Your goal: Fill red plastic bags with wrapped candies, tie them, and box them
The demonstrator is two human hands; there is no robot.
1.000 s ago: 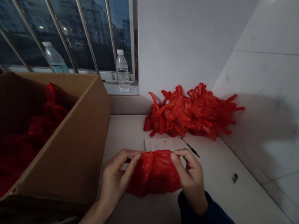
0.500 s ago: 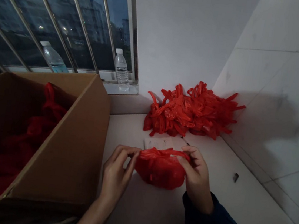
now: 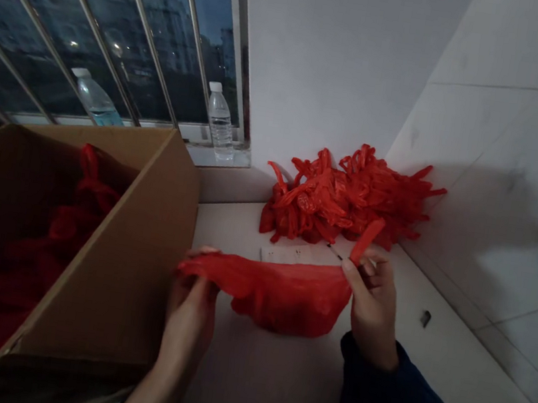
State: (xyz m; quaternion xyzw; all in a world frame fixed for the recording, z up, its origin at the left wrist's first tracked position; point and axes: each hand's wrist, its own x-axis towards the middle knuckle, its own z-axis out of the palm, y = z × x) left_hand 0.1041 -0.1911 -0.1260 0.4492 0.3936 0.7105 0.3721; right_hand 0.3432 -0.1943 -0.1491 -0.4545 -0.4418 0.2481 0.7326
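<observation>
A red plastic bag (image 3: pixel 289 299) is stretched sideways between my two hands, low over the white table (image 3: pixel 263 376). Its left end is gripped by my left hand (image 3: pixel 193 305), close to the cardboard box. My right hand (image 3: pixel 375 305) pinches the other end, and a short red strip sticks up above the fingers. The bag's lower part bulges and sags in the middle; its contents cannot be made out. Behind it, against the wall, lies a pile of knotted red bags (image 3: pixel 345 196).
An open cardboard box (image 3: pixel 126 274) holding more red bags stands at the left. Two plastic bottles (image 3: pixel 220 123) (image 3: pixel 96 98) are by the barred window. A white socket panel (image 3: pixel 286 253), a thin dark stick (image 3: pixel 335 252) and a small dark object (image 3: pixel 425 318) lie on the table.
My hands have moved apart, my left hand leftward and my right hand slightly right. The red bag between them is now pulled wider, and a red strip stands above my right hand.
</observation>
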